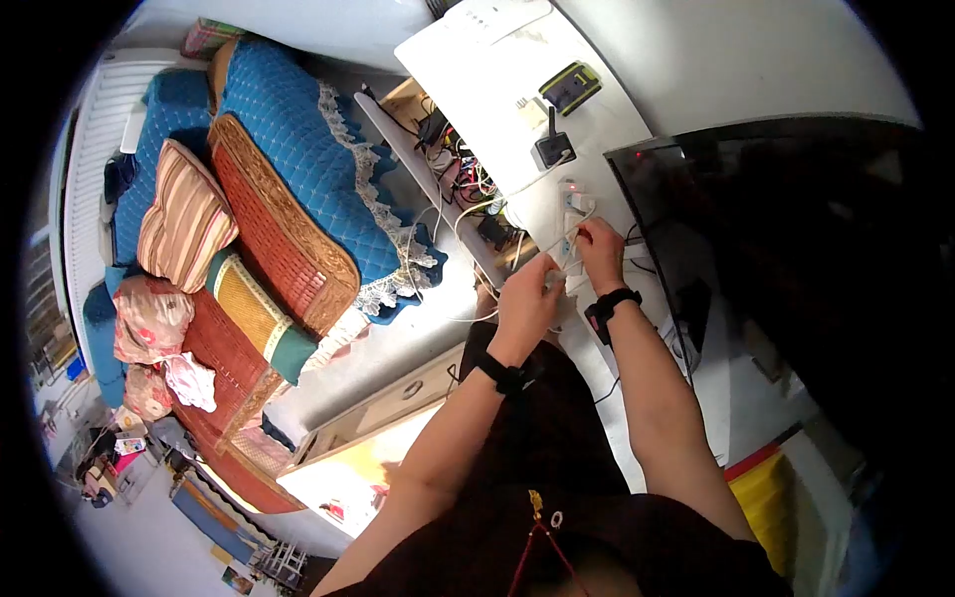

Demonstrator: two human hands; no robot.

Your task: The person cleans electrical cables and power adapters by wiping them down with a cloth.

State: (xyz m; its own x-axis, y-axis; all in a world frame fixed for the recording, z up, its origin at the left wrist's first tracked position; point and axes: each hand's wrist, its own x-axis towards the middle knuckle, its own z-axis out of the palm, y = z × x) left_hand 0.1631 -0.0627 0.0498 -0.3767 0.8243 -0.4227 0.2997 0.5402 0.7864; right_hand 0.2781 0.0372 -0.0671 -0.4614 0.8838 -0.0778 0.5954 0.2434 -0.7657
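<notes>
My left hand (527, 297) is closed in a pinch at the front edge of the white cabinet top, on a pale cable. My right hand (602, 255), a little farther right, has its fingers bent together on the same white cable (570, 237), which runs between the two hands. Just beyond my right fingers lies a white power strip (577, 202) with a small red light. Black bands circle both wrists. An open drawer (497, 244) full of tangled cords is left of my hands.
A black screen (786, 219) stands close on the right. On the cabinet top (477, 85) are a black box-shaped device (554, 149) and a black-and-green case (570, 88). A sofa with a blue quilted cover (298, 159) and a striped pillow (186, 214) is at left.
</notes>
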